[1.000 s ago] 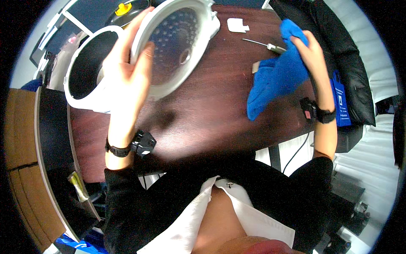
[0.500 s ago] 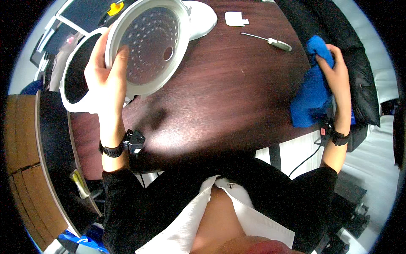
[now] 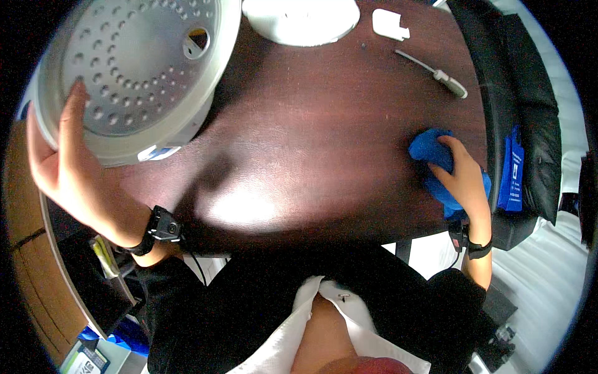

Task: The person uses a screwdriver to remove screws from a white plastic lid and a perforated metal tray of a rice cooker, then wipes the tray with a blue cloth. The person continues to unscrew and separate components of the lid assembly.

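My left hand (image 3: 78, 165) grips the rim of a round, whitish plastic part (image 3: 146, 43), tilted at the upper left. Its inner face has rings of dimples and an oval hole near one side. The thumb lies inside the rim, and the fingers wrap round the outside. Over the right part of the table, my right hand (image 3: 464, 174) is closed on a crumpled blue cloth (image 3: 433, 146), which hangs partly below the palm. The cloth seems to touch or hover just over the tabletop; I cannot tell which.
On the brown wooden table (image 3: 311, 143) a white rounded object (image 3: 302, 22) stands at the far edge. A small white plate (image 3: 390, 25) and a screwdriver (image 3: 439, 76) lie far right. A black padded seat (image 3: 529, 81) with a blue bag (image 3: 512, 171) borders the table.
My left hand has moved left and nearer, with the round part tilted to show more of its inner face. My right hand has brought the blue cloth nearer and leftward over the table.
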The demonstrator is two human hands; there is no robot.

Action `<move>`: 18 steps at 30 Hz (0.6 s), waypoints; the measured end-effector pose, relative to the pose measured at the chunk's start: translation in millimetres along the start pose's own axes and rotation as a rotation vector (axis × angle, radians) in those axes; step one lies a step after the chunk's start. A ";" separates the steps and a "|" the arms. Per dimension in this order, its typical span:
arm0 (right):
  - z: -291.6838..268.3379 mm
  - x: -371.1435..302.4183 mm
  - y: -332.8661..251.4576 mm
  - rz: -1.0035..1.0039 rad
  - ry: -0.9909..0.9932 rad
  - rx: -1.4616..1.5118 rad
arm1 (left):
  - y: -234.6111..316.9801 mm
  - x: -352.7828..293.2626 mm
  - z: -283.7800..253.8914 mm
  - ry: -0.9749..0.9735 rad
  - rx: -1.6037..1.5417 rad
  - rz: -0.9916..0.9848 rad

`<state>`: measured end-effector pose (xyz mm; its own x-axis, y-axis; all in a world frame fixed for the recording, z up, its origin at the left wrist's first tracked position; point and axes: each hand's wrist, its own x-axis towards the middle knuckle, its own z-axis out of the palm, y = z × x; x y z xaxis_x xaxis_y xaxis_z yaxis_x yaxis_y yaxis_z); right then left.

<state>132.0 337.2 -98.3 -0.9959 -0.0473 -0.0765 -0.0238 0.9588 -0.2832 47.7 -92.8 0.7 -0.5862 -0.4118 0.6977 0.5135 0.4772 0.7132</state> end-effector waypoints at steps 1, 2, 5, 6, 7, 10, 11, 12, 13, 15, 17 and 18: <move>-0.4 -1.4 -0.2 -0.010 0.018 -0.005 | 0.4 -0.4 2.8 0.004 0.015 0.011; 0.6 -3.7 0.7 -0.013 0.023 -0.003 | -3.0 -0.7 1.5 0.064 0.033 -0.067; 4.2 -7.5 3.3 -0.005 0.025 -0.002 | 10.3 -2.6 8.8 -0.075 0.096 -0.087; 4.7 -9.9 3.1 0.012 0.010 -0.003 | 10.5 -4.9 10.9 -0.074 0.103 -0.082; 4.0 -10.4 2.6 0.028 -0.002 -0.003 | 7.9 -5.7 11.0 -0.045 0.114 -0.086; 3.2 -11.5 2.8 0.004 -0.005 -0.018 | 0.8 -8.9 7.8 0.034 0.137 -0.092; 4.0 -10.8 3.4 0.007 -0.004 -0.014 | -1.0 -10.6 5.9 0.053 0.141 -0.096; 5.1 -9.1 3.9 0.009 -0.003 -0.011 | -1.3 -12.6 4.2 0.068 0.145 -0.096; 4.0 -7.6 3.1 0.010 0.003 -0.008 | -2.8 -12.4 3.7 0.091 0.147 -0.098; 3.3 -9.0 -0.3 0.043 -0.020 0.029 | -2.8 -13.9 2.8 0.129 0.151 -0.102; 3.5 -9.7 -1.0 0.026 0.000 0.015 | -3.1 -11.9 0.2 0.181 0.149 -0.105; 4.1 -10.2 -1.1 0.018 0.005 0.009 | -3.4 -10.9 -1.9 0.215 0.152 -0.115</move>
<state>142.6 335.5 -101.1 -0.9966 -0.0284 -0.0768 -0.0049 0.9568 -0.2907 53.6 -91.4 -9.2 -0.4805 -0.6173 0.6230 0.3425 0.5219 0.7812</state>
